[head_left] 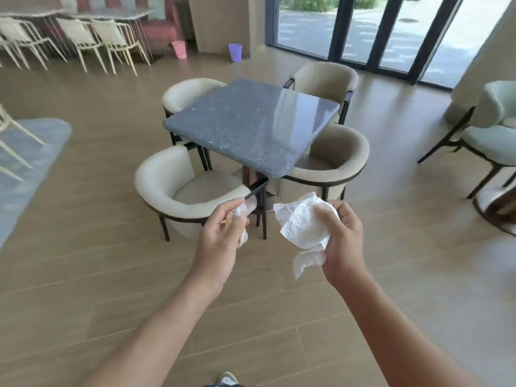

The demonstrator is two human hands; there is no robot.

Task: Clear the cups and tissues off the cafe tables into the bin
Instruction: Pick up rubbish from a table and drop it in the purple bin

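Note:
My right hand grips a crumpled white tissue that hangs out above and below the fist. My left hand is curled round a small crushed pale cup or wad, mostly hidden by the fingers. Both hands are held over the floor in front of a grey stone cafe table whose top shows nothing on it. Far back by the wall stand a pink bin and a purple bin.
Several cream tub chairs ring the table, the nearest one just beyond my left hand. A pale green chair stands at the right, white wire chairs at the back left. Glass doors lie behind. Open wood floor surrounds me.

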